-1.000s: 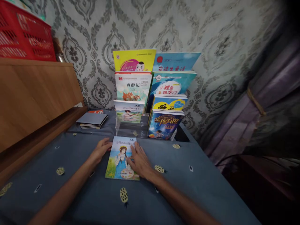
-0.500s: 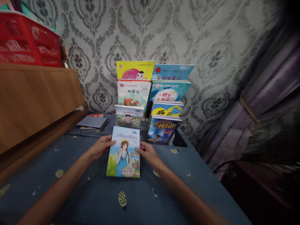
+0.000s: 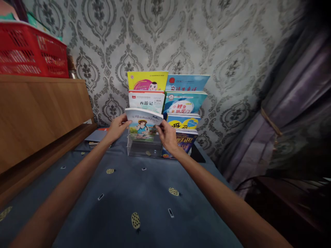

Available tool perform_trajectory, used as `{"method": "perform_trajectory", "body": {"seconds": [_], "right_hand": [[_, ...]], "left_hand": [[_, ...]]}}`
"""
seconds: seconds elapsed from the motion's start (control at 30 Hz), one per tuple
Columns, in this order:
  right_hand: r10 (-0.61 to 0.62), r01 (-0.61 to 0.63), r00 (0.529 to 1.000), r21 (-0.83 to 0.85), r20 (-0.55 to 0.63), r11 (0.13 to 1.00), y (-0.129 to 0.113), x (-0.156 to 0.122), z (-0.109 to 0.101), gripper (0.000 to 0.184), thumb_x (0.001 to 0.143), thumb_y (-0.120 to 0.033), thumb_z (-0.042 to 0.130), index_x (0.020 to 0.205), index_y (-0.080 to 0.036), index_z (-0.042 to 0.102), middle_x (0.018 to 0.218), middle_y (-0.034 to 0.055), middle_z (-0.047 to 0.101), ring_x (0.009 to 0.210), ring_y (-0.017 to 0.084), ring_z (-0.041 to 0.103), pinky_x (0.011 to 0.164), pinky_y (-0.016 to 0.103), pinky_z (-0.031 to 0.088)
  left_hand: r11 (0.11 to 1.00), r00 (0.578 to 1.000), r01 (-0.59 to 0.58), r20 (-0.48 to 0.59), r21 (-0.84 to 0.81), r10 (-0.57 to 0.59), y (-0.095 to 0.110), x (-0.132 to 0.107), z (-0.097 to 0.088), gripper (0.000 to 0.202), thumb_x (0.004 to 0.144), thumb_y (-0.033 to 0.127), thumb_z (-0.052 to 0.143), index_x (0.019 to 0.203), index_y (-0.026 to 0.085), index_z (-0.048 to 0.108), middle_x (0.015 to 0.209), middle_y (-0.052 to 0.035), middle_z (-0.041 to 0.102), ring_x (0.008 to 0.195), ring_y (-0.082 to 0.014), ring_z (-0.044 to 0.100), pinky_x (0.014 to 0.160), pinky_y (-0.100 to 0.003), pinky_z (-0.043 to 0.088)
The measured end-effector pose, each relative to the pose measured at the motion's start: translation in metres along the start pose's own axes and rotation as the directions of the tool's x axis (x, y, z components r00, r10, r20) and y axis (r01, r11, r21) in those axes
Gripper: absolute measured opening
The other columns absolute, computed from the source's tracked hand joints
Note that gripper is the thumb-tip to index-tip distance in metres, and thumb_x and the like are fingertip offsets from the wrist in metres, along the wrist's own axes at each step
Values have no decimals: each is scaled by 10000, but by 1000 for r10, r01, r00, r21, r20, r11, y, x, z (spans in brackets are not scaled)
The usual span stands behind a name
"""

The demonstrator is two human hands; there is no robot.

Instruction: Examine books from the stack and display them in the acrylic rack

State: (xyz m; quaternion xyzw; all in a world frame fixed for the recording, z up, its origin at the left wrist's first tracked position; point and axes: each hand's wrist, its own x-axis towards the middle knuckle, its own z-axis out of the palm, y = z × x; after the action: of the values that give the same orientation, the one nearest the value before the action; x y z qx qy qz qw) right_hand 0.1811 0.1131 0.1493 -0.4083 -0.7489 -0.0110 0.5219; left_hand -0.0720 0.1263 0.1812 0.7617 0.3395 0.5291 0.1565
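A thin book [image 3: 142, 126] with a girl in a yellow hat and blue dress on its cover is held between my two hands. My left hand [image 3: 118, 128] pinches its upper left edge, and my right hand [image 3: 168, 136] grips the upper right edge. The book leans back in the left column of a clear tiered stand [image 3: 131, 149], in front of a white book [image 3: 146, 102]. Its lower part shows at a clear tier; whether it rests there I cannot tell. Below it, the front tier's transparent walls are visible.
To the right stand a dark blue book [image 3: 186, 142], a yellow-and-blue book [image 3: 181, 121] and a teal book [image 3: 184, 100]. A grey-covered book pile [image 3: 97, 136] lies at the left. A red basket [image 3: 33, 51] sits on the wooden cabinet [image 3: 46, 110]. Curtains [image 3: 289, 113] hang right.
Both hands have carried the book up and away from me, from above the tablecloth to the stand's left column. It now covers the book with the guitar player that showed there.
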Motion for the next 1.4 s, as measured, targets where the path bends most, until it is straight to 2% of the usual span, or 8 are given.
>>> {"method": "perform_trajectory", "body": {"seconds": [0.2, 0.37, 0.53, 0.67, 0.87, 1.1, 1.23, 1.4], "right_hand": [[72, -72, 996, 3, 49, 997, 13, -5, 15, 106, 906, -293, 472, 875, -226, 548, 781, 45, 634, 723, 213, 591, 695, 341, 481], [70, -65, 996, -85, 59, 994, 20, -3, 27, 141, 885, -257, 471, 904, -196, 597, 838, 85, 672, 770, 227, 612, 728, 341, 484], [211, -201, 976, -145, 61, 969, 16, -7, 33, 326, 910, -243, 447, 1197, -138, 560, 1004, 145, 722, 882, 262, 667, 793, 362, 501], [286, -262, 953, -207, 95, 943, 8, -9, 32, 445, 931, -208, 416, 1360, -100, 463, 1143, 196, 715, 957, 291, 687, 831, 380, 498], [396, -337, 907, -314, 145, 887, -2, -3, 31, 386, 978, -180, 362, 1311, -122, 550, 1177, 182, 714, 1037, 290, 688, 869, 350, 488], [497, -391, 845, -405, 198, 827, -13, 6, 39, 311, 963, -110, 409, 1217, -89, 587, 1140, 197, 715, 1054, 273, 694, 888, 321, 488], [519, -415, 835, -409, 185, 813, -10, 7, 44, 315, 943, -123, 439, 1228, -82, 568, 1196, 200, 685, 1083, 260, 680, 904, 315, 490], [498, -412, 851, -378, 166, 829, -2, 3, 51, 378, 930, -198, 452, 1273, -50, 507, 1215, 216, 652, 1107, 269, 649, 928, 337, 483]], "left_hand": [[994, 1000, 19, 10, 107, -21, -17, -4, 5, 305, 817, 420, 575, 918, 149, 671, 929, -71, 739, 866, -224, 663, 827, -321, 500], [942, 996, 88, -23, 323, -85, -30, -8, 7, 248, 835, 346, 565, 933, 141, 663, 935, -93, 738, 857, -235, 664, 824, -332, 494], [841, 983, 182, -60, 510, -176, -37, -13, 15, 237, 900, 287, 543, 1065, 147, 642, 1023, -127, 736, 963, -269, 677, 861, -348, 495], [769, 979, 170, -15, 617, -205, -36, -13, 22, 226, 956, 255, 465, 1077, 174, 638, 1062, -126, 724, 1011, -279, 664, 876, -357, 485], [672, 964, 206, -29, 711, -264, -35, -7, 31, 271, 1004, 236, 378, 1057, 151, 629, 1075, -146, 706, 1045, -282, 650, 873, -346, 470], [626, 948, 255, -63, 737, -311, -41, 6, 39, 285, 1020, 249, 364, 1052, 133, 622, 1098, -169, 688, 1055, -271, 648, 901, -340, 459], [600, 939, 274, -74, 752, -335, -41, 13, 39, 321, 1025, 253, 339, 1043, 125, 633, 1111, -188, 679, 1061, -279, 647, 901, -346, 462], [580, 929, 282, -67, 764, -364, -39, 17, 38, 343, 1026, 250, 332, 1008, 131, 654, 1091, -179, 697, 1065, -279, 649, 900, -347, 471]]}}
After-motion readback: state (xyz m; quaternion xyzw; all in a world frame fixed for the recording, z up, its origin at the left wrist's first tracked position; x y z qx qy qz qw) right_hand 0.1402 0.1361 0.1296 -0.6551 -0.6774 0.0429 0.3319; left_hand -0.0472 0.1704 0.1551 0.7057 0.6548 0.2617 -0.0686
